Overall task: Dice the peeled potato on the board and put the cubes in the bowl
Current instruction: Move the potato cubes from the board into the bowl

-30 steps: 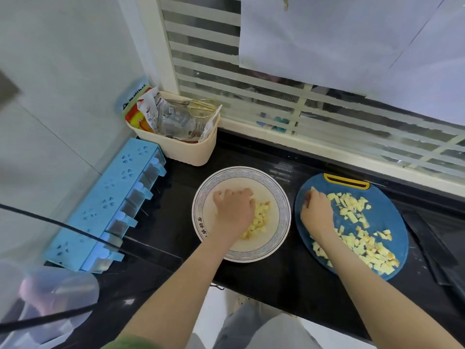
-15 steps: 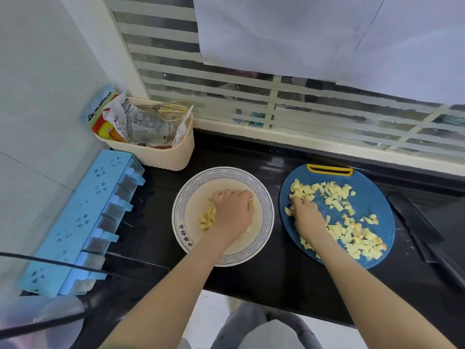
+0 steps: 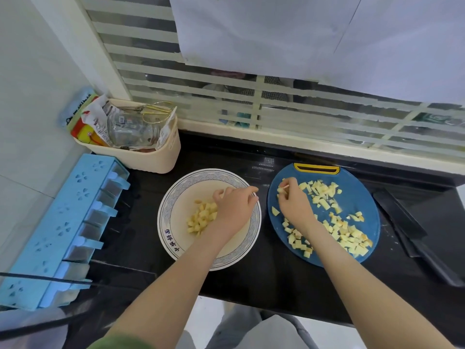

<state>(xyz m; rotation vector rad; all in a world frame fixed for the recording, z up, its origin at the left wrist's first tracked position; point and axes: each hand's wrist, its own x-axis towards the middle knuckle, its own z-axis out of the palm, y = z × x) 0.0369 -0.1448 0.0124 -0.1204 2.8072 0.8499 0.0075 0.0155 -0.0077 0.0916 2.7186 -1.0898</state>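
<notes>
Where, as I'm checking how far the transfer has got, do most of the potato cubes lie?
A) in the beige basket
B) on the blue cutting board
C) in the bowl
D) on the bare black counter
B: the potato cubes spread across the blue cutting board clearly outnumber the small pile in the bowl.

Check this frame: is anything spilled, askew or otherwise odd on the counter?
Nothing stands out. The potato cubes lie in the bowl or on the board, none on the counter; both sit flat.
</notes>
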